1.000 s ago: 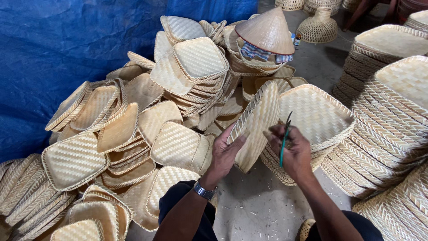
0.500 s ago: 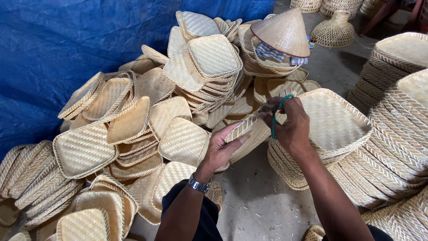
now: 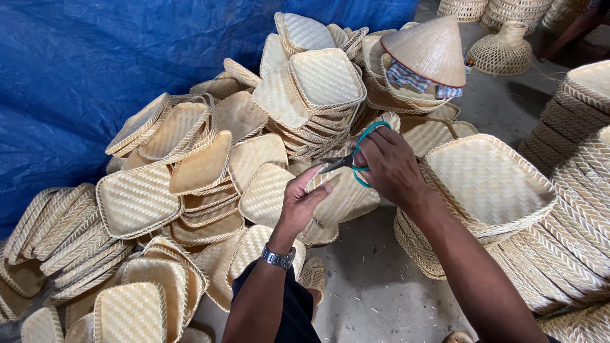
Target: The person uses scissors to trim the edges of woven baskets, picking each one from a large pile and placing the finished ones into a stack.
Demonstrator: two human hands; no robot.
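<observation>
My left hand (image 3: 300,203), with a metal watch on the wrist, grips the edge of a square woven bamboo tray (image 3: 346,194) held on its side. My right hand (image 3: 391,165) holds scissors with teal handles (image 3: 352,159), the blades pointing left at the tray's rim just above my left thumb. Both hands hover over the gap between the loose pile of trays on the left and the neat stacks on the right.
A heap of woven trays (image 3: 190,184) lies against a blue tarp (image 3: 82,70). A conical hat (image 3: 429,51) rests on the far trays. Stacked trays (image 3: 489,184) and taller stacks (image 3: 581,178) stand at right. Round woven baskets (image 3: 505,54) sit at the back on the concrete floor (image 3: 375,292).
The tray has been turned from facing me to edge-on and brought lower left. My right hand with the scissors has moved left to its rim.
</observation>
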